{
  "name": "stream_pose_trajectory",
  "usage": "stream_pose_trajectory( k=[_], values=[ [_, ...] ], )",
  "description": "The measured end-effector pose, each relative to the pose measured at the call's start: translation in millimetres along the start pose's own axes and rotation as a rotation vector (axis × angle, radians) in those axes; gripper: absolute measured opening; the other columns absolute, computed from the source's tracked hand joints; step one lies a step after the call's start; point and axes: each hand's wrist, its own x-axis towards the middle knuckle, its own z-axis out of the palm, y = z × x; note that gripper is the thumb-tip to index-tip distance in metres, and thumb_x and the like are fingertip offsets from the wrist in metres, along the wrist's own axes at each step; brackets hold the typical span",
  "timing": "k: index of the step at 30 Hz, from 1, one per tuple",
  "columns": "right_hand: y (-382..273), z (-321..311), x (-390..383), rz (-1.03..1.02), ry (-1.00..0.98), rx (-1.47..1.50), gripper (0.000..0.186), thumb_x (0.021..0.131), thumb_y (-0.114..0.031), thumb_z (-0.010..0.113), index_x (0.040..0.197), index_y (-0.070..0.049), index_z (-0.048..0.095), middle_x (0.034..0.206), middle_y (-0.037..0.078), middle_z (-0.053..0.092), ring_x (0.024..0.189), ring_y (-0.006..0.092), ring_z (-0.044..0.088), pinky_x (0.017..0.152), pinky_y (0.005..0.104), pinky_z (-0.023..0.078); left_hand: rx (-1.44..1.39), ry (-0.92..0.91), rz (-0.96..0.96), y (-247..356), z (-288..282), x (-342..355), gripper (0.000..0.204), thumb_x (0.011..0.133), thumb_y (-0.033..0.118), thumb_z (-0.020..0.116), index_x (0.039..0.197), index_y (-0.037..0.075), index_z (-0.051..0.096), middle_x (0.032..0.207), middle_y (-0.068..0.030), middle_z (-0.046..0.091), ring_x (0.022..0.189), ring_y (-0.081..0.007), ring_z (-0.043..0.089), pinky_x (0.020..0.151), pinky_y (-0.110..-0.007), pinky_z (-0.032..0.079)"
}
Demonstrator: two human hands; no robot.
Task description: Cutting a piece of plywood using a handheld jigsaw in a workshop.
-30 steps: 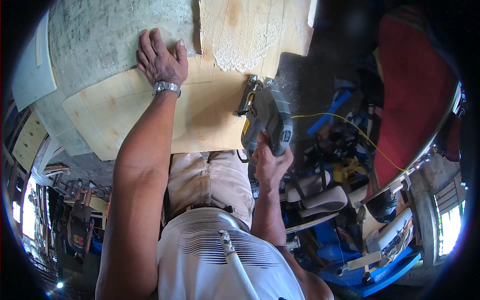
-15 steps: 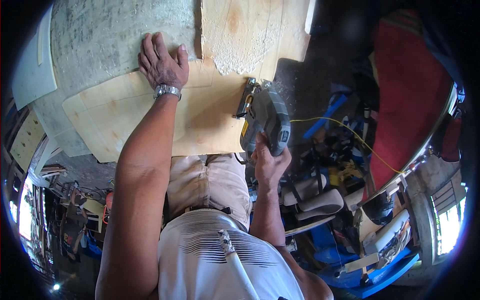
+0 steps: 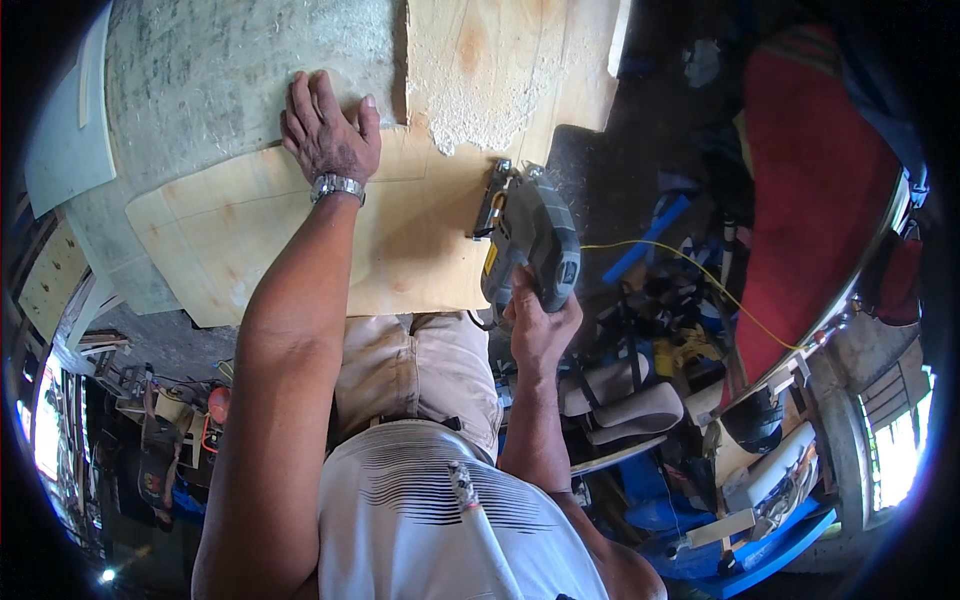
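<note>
My left hand point(image 3: 330, 130) lies flat with fingers spread, pressing where a thin plywood sheet point(image 3: 400, 250) meets a worn greyish board point(image 3: 240, 80). A metal-banded watch point(image 3: 337, 187) circles that wrist. My right hand point(image 3: 542, 312) is wrapped round the handle of a grey jigsaw point(image 3: 540, 235). The saw's base plate sits at the right edge of the plywood sheet; its blade is hidden. Faint pencil lines cross the plywood. Pale sawdust point(image 3: 480, 115) covers part of the wood just beyond the saw.
A yellow cord point(image 3: 690, 262) runs rightward from behind the saw. Clutter fills the floor at right, with a padded grey seat point(image 3: 635, 410), a blue strip point(image 3: 645, 240) and a large red panel point(image 3: 810, 180). A cigarette point(image 3: 485, 535) with a long ash juts in from below.
The view has shifted slightly. My left hand stays flat on the boards and my right hand keeps its hold on the jigsaw, which has hardly moved along the plywood edge.
</note>
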Motion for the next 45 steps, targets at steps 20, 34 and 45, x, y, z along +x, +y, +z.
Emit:
stream_pose_trajectory(
  k=[20, 34, 45],
  values=[
    [-8.5, 5.8, 0.6, 0.021, 0.030, 0.058, 0.019, 0.090, -0.014, 0.078, 0.099, 0.001, 0.072, 0.076, -0.001, 0.067, 0.062, 0.0059, 0.057, 0.058, 0.0245, 0.046, -0.002, 0.021, 0.006, 1.0, 0.4, 0.0, 0.070, 0.095, 0.049, 0.059, 0.151, 0.009, 0.044, 0.160, -0.0163, 0.036, 0.145, -0.0401, 0.037, 0.117, -0.057, 0.028],
    [-9.0, 9.5, 3.2, 0.004, 0.038, 0.039, 0.022, 0.090, -0.017, 0.076, 0.099, 0.002, 0.069, 0.072, 0.004, 0.064, 0.055, 0.0113, 0.058, 0.054, 0.0273, 0.047, 0.005, 0.010, 0.005, 0.4, -0.2, 0.8, 0.071, 0.095, 0.050, 0.058, 0.151, 0.009, 0.044, 0.161, -0.0167, 0.035, 0.145, -0.0409, 0.036, 0.115, -0.058, 0.029],
    [-12.0, 10.6, -0.6, 0.071, -0.046, 0.122, 0.021, 0.090, -0.015, 0.080, 0.097, 0.001, 0.067, 0.071, 0.003, 0.064, 0.055, 0.0107, 0.058, 0.052, 0.0271, 0.046, 0.000, -0.024, -0.011, 3.4, -3.0, 2.3, 0.074, 0.091, 0.046, 0.065, 0.150, 0.007, 0.042, 0.159, -0.0174, 0.035, 0.147, -0.0399, 0.033, 0.118, -0.058, 0.026]
  ],
)
